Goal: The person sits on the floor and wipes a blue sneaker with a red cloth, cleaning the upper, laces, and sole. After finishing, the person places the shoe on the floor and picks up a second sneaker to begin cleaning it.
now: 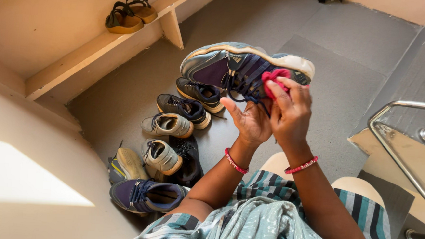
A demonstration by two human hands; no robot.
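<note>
My left hand [248,120] supports a navy and grey sports shoe [235,67] from below, holding it up with its laces facing me. My right hand [289,112] presses a small red cloth [275,79] against the shoe's tongue and laces near the toe end. Both wrists wear red bead bracelets. The shoe's pale sole faces away from me.
Several shoes lie in a row on the grey floor at left, among them a matching navy shoe [146,195] and a grey one [161,155]. Brown sandals [129,13] rest on a beige step. A metal railing [407,146] stands at right.
</note>
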